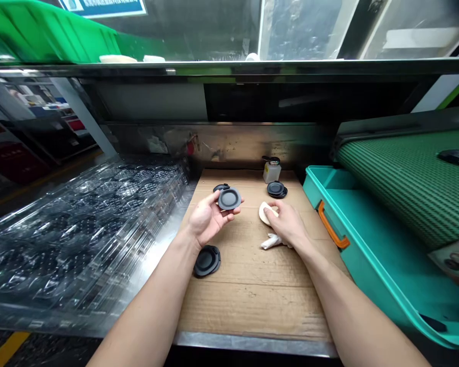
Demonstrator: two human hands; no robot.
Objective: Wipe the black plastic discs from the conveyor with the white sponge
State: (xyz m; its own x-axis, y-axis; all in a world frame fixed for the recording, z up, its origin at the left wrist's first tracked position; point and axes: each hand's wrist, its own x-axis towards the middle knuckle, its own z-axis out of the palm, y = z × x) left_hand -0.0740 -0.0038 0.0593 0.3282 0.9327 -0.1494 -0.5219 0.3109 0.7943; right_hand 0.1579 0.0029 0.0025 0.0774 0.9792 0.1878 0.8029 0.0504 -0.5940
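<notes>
Clear trays (pixel 80 219): far left, massed beside the board, probably within easy reach by design.
Cardboard (pixel 252 300): flat under the work, likely there to shield the metal bench.
Left hand (pixel 208 216): here it was, palm up, thumb and fingers pinching a grey dished disc (pixel 229 198) by its edge above the cardboard, seemingly so its face met the eye.
Bottle (pixel 272 172): upright at the back, perhaps to avoid a knock.
Right hand (pixel 287 221): and this one had its fingers closed on a white round pad (pixel 266 213), just above a crumpled tissue (pixel 271 241).
Teal bin (pixel 331 250): far right, partly under a green belt (pixel 409 173), perhaps to catch its load.
Count: trays too overlapped to tally; black round parts (pixel 206 261) in three spots, layers unclear; one disc, bottle, pad, tissue, bin, belt.
</notes>
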